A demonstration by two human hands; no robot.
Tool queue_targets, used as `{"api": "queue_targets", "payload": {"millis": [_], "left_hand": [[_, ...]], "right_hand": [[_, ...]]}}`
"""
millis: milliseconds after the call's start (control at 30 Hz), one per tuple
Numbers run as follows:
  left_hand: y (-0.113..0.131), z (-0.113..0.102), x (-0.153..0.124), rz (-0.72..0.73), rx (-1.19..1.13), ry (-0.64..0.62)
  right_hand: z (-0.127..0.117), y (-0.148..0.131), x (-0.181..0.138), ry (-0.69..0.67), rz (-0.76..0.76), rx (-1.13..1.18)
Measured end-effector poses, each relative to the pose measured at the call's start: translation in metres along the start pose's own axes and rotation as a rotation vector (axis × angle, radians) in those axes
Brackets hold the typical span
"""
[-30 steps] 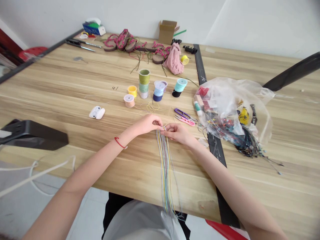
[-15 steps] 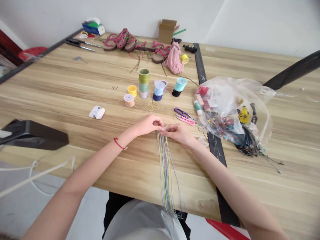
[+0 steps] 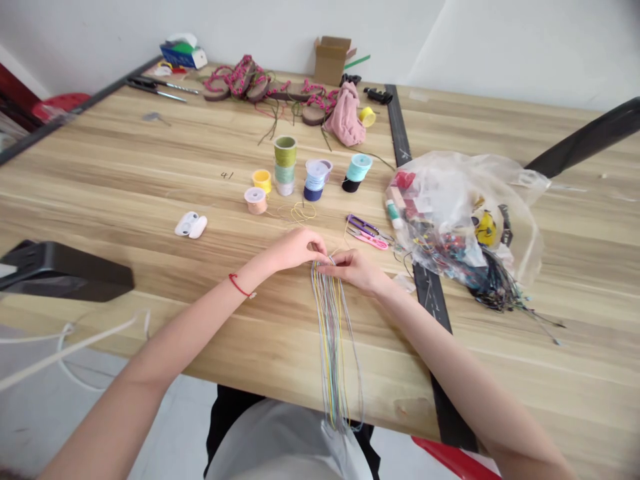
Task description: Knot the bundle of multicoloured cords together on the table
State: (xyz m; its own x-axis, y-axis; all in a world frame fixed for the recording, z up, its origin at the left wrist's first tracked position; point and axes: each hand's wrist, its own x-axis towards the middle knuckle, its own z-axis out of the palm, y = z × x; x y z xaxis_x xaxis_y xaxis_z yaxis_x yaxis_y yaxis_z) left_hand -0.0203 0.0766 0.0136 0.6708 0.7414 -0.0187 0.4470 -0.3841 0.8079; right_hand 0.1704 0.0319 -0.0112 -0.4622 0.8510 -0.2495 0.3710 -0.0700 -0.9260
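Observation:
A bundle of thin cords [image 3: 331, 347] in grey, yellow, pale blue and mauve hangs toward me across the table and over its front edge. At its top end, my left hand [image 3: 303, 250] pinches the cords between thumb and fingers. Close against it, my right hand [image 3: 353, 268] also has its fingers closed on the cords. The exact spot between the fingertips is too small to make out. Beyond my hands lies a loose yellow thread [image 3: 303, 212]. Purple thread snips [image 3: 363, 225] and pink snips [image 3: 373, 241] lie to the right of them.
Thread spools stand ahead: a green stack [image 3: 285, 153], blue [image 3: 315, 179], turquoise [image 3: 359, 168], yellow [image 3: 261, 180] and peach [image 3: 256, 200]. A clear plastic bag [image 3: 450, 193] of cords sits right. An earbud case [image 3: 191, 225] and a black stand [image 3: 70, 272] are left. Strappy sandals [image 3: 245, 83] lie behind.
The hanging cords have spread slightly apart below my right hand. Both hands keep nearly the same place and grip; the view has shifted a little.

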Motion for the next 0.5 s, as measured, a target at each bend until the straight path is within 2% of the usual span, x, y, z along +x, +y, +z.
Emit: {"api": "queue_targets", "payload": {"millis": [233,333,500], "left_hand": [[0.000,-0.015,-0.005,-0.046,0.030,-0.041],[0.000,-0.013,-0.007,-0.025,0.043,-0.054],[0.004,-0.009,-0.007,-0.052,0.059,-0.002]], "right_hand": [[-0.002,-0.002,0.000,0.018,0.029,-0.020],[-0.002,-0.001,0.002,0.002,0.018,-0.015],[0.000,0.002,0.002,0.029,-0.006,-0.029]]}}
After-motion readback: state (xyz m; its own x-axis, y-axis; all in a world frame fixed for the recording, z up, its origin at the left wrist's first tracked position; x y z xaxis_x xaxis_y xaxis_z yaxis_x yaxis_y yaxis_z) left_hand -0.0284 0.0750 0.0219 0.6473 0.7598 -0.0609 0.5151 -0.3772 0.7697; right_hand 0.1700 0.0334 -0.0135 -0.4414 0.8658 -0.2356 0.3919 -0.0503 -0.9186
